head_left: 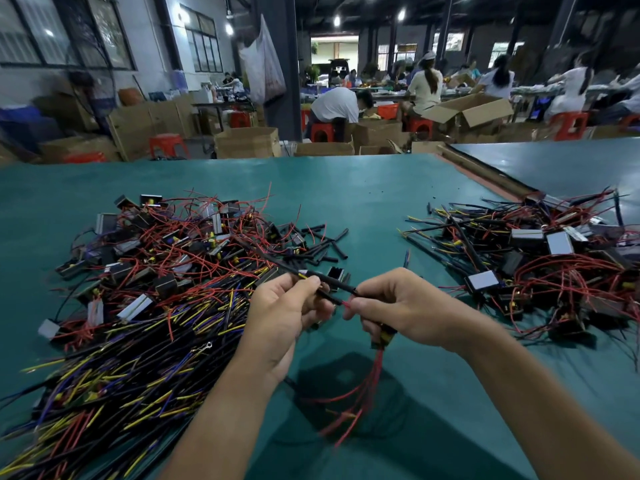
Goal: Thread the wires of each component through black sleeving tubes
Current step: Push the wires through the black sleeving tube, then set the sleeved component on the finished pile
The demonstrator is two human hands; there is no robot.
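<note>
Both hands meet above the green table [363,209]. My left hand [284,313] pinches black sleeving tubes [332,289] between thumb and fingers. My right hand [394,306] holds a small dark component [382,336] in its curled fingers and pinches red wire ends [348,303] at the mouth of a tube. More red wires [360,393] of that component hang down below the right hand. Loose short black tubes [322,244] lie just beyond the hands.
A big heap of components with red, yellow and blue wires [149,289] covers the table's left side. A second heap of components [540,265] lies at the right. Beyond the table edge stand cardboard boxes [247,142], red stools and several seated people.
</note>
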